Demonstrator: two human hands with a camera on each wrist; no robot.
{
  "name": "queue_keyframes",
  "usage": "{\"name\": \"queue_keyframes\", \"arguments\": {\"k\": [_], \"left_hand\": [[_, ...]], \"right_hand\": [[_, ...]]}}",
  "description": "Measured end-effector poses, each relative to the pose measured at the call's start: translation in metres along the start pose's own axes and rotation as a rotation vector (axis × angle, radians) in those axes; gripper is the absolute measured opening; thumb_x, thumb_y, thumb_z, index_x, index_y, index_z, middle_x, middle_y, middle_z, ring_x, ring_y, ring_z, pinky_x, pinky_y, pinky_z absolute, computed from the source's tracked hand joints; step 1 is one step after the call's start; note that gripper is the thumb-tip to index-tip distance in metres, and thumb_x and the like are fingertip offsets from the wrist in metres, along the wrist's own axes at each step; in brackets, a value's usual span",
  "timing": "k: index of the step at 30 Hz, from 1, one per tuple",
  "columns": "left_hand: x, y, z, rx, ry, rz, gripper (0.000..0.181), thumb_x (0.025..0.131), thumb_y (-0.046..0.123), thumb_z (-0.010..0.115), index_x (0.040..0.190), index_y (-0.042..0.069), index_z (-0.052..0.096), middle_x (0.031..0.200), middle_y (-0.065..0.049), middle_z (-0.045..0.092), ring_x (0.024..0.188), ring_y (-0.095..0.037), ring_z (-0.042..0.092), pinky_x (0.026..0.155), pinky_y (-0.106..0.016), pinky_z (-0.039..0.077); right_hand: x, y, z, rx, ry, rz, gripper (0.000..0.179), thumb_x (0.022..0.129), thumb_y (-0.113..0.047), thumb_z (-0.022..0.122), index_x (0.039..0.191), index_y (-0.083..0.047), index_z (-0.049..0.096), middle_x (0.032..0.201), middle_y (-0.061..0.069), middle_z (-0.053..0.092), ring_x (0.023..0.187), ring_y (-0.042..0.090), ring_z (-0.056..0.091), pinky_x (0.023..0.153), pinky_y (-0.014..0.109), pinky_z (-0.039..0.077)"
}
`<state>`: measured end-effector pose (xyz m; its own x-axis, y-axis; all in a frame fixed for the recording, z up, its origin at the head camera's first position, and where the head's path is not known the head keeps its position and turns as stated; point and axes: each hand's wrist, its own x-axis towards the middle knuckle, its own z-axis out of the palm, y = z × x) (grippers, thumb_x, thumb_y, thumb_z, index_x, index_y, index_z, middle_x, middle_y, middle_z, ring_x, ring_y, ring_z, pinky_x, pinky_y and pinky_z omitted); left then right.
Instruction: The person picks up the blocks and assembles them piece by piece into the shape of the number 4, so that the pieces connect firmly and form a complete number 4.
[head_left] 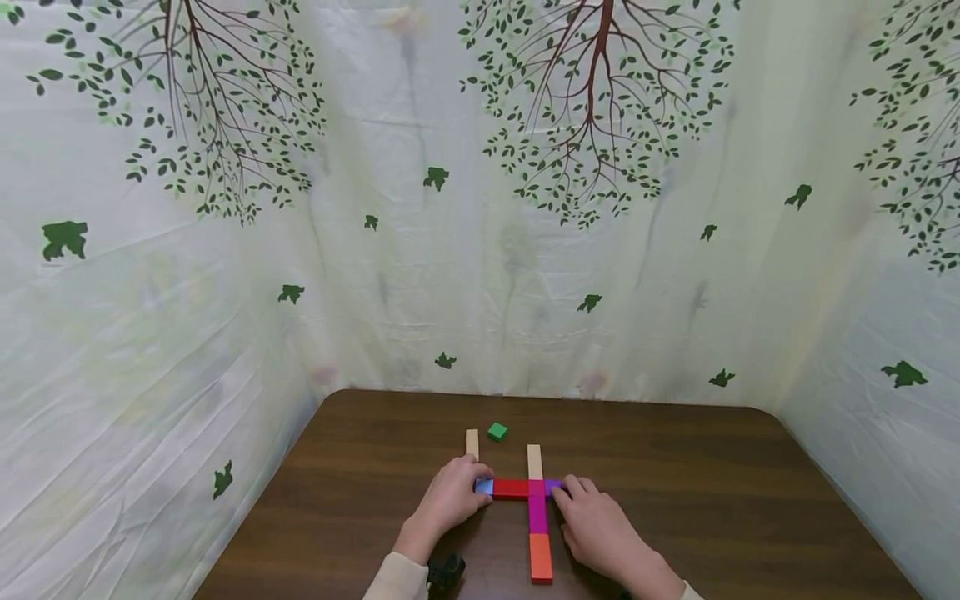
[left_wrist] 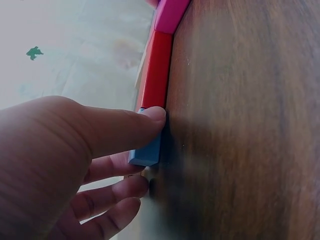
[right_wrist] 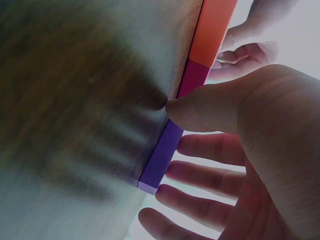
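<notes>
Crossbar: across the worktop [head_left: 712,475], blue block [head_left: 484,487], red block [head_left: 511,489], magenta block [head_left: 537,512] and purple block [head_left: 552,485] line up from nine o'clock to three.
Stem: a tan block [head_left: 534,462] runs off the magenta block at twelve o'clock, an orange block [head_left: 541,558] at six.
Left hand [head_left: 450,492]: grip clamped on the blue block, thumb and fingers on opposite sides.
Right hand [head_left: 596,525]: grip clamped on the purple block, thumb near the magenta seam, fingers along the far side.
Done: the cross appears largely laid, its arms now seemingly being squared up.
Left over: a green block [head_left: 497,432] lies apart, at eleven o'clock from the magenta block, apparently not yet joined; a second tan block [head_left: 472,442] sits toward twelve from the left hand, any contact with the blue block hidden.
Left wrist view: bares the blue block's outer end, covered in the head view.
Right wrist view: reveals the purple block's far end, masked by fingers from above.
Head view: alone catches the green block.
</notes>
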<state>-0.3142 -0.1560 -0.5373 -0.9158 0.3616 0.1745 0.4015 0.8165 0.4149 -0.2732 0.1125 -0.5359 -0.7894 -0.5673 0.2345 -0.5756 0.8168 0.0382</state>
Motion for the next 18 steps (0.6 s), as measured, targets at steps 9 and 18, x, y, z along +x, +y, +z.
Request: {"name": "queue_keyframes", "arguments": {"k": [9,18], "left_hand": [[0.0006,0.0008,0.0049,0.005,0.018,0.013,0.027,0.081,0.025,0.085,0.105,0.017,0.079,0.091,0.005,0.058,0.079,-0.013,0.049,0.069,-0.030,0.045],[0.0006,0.0046,0.0042,0.018,0.012,-0.007,0.027,0.081,0.026,0.085,0.106,0.017,0.079,0.096,0.004,0.060,0.083,-0.014,0.050,0.073,-0.033,0.047]], "right_hand": [[-0.0011,0.0005,0.0010,-0.003,0.035,-0.017,0.044,0.083,-0.022,0.078,0.122,-0.006,0.066,0.109,0.007,0.057,0.102,0.026,0.056,0.065,0.041,0.055],[0.0003,0.0005,0.0032,0.003,0.003,0.003,0.045,0.085,-0.024,0.077,0.125,-0.007,0.066,0.111,0.006,0.057,0.105,0.026,0.056,0.069,0.042,0.055]]}}
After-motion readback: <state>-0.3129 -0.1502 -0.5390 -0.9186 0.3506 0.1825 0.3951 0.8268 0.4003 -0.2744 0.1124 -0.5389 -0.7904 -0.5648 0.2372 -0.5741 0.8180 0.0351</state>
